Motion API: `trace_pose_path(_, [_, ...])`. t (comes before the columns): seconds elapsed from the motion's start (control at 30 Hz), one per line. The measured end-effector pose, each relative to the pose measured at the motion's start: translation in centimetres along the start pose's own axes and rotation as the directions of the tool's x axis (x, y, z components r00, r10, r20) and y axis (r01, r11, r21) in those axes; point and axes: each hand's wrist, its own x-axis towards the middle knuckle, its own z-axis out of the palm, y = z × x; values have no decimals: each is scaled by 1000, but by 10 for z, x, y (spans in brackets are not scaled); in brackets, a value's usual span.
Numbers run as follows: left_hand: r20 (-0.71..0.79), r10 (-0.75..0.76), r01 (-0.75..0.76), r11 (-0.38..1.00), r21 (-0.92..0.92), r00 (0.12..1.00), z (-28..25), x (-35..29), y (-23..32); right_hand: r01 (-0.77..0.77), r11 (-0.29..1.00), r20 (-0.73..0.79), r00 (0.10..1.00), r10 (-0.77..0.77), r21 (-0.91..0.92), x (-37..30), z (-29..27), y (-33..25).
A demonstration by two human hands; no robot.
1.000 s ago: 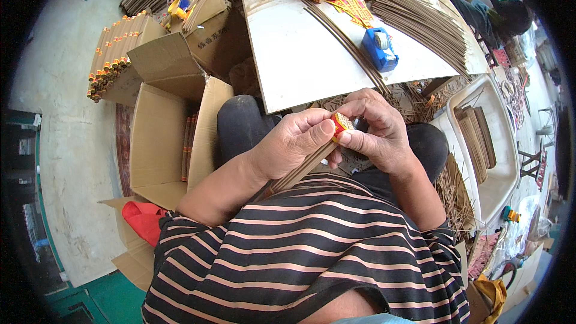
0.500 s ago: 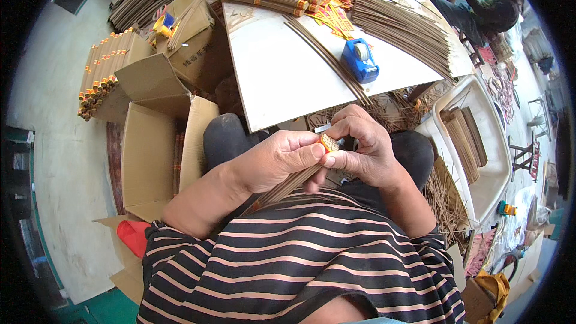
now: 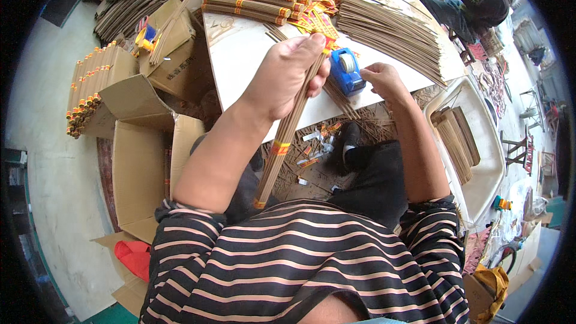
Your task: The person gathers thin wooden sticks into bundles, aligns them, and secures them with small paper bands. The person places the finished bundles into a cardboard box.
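Inside the curled left hand (image 3: 282,78), the incense bundle (image 3: 291,123) is higher now. The right hand (image 3: 387,81) has moved, bent fingers beside the tape dispenser (image 3: 348,75), their hold hidden.

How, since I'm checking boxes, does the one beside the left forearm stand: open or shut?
Open: the box shows its inside, one flap outspread.

Black shirt (image 3: 294,240) with thin pale-pink stripes and short sleeves (image 3: 187,234); dark trousers (image 3: 379,174); dark shoe (image 3: 349,134); at six o'clock a light-blue edge (image 3: 384,320), perhaps a mask.
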Motion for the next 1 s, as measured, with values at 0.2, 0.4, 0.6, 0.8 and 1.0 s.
trace_pose_path(0.2, [-53, -142, 138, 988, -71, 988, -36, 87, -49, -217, 975, 153, 966, 208, 43, 13, 5, -9])
trace_pose_path(0.4, [-73, -210, 203, 974, -96, 975, -57, 136, -84, -306, 900, 260, 938, 229, 310, 13, 8, 3])
trace_pose_path(0.6, [-56, -242, 234, 965, -121, 969, -62, 142, -93, -274, 720, 205, 961, 185, 638, -4, 7, 8])
trace_pose_path(0.8, [-94, -235, 227, 970, -86, 967, -63, 143, -92, -182, 793, 145, 982, 119, 582, -22, 10, 26])
trace_pose_path(1.0, [-143, -283, 261, 953, -155, 948, -59, 146, -90, -173, 769, 95, 985, 146, 615, -21, 25, 39])
